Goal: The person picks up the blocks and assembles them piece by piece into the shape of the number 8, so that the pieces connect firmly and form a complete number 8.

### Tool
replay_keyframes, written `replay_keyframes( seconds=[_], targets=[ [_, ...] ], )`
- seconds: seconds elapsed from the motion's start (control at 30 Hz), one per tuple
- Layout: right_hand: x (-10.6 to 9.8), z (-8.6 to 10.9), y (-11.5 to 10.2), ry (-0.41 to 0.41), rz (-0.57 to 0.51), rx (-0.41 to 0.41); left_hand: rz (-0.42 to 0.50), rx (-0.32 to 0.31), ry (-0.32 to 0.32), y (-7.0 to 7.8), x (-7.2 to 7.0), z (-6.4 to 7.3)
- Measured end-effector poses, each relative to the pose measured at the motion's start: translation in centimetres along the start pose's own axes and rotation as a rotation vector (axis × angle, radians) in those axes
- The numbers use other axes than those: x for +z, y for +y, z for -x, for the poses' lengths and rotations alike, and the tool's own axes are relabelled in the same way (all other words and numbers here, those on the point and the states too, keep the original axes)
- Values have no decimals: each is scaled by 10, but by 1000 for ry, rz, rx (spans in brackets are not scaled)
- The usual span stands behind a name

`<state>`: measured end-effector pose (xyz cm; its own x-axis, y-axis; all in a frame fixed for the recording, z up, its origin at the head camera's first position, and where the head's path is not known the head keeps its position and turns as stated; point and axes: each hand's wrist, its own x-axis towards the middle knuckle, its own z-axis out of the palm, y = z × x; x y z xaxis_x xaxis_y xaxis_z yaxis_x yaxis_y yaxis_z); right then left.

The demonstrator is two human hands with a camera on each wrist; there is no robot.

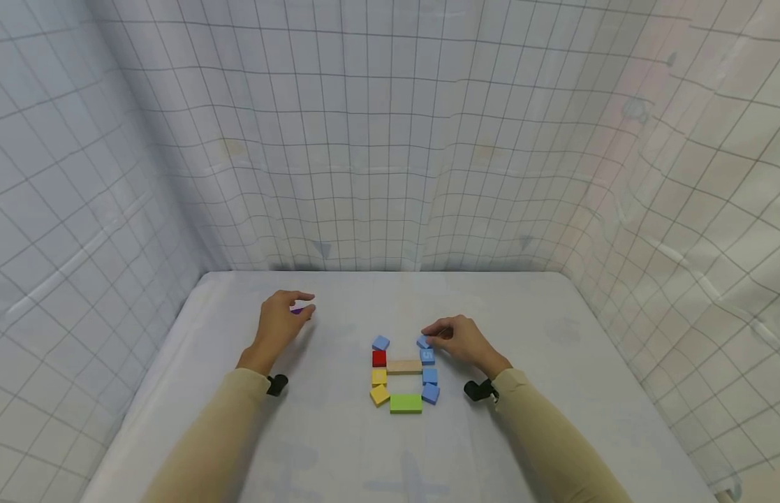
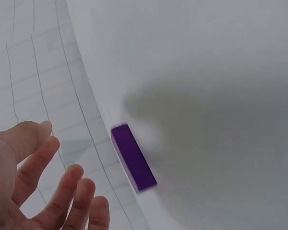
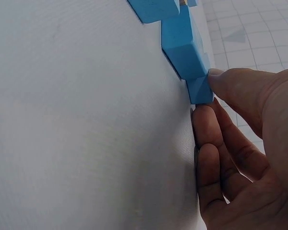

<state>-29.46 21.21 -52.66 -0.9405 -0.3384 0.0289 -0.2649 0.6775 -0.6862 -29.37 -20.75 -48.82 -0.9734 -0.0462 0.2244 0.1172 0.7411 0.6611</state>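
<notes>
On the table, colored blocks make an upright outline. My right hand point(image 1: 460, 340) pinches a blue block point(image 1: 424, 341) at the top of the right-hand column, thumb on one side and fingers on the other. Close up in the right wrist view, the thumb lies at that blue block point(image 3: 200, 91), just beyond a nearer blue one point(image 3: 185, 45). Over the left part of the table, my left hand point(image 1: 278, 319) has its thumb and fingers parted, holding nothing. Past it lies a purple block point(image 2: 134, 158), mostly hidden behind the hand in the head view.
The left column has a blue block point(image 1: 380, 343), a red one point(image 1: 379, 358) and two yellow ones point(image 1: 379, 377). A wooden bar point(image 1: 405, 367) spans the columns; a green block point(image 1: 406, 404) lies at the bottom. Grid-patterned curtains point(image 1: 383, 140) surround the white table point(image 1: 339, 447).
</notes>
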Motion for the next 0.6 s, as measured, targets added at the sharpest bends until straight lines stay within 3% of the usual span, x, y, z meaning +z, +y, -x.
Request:
replay_keyframes(
  seconds=[0.3,0.6],
  targets=[
    [0,0,1,-8,3,-5,-29,-56,-21,-23,-17,1],
    [-2,1,2,-10,0,-29,-38,-119,-86,-30,-17,1]
  ],
)
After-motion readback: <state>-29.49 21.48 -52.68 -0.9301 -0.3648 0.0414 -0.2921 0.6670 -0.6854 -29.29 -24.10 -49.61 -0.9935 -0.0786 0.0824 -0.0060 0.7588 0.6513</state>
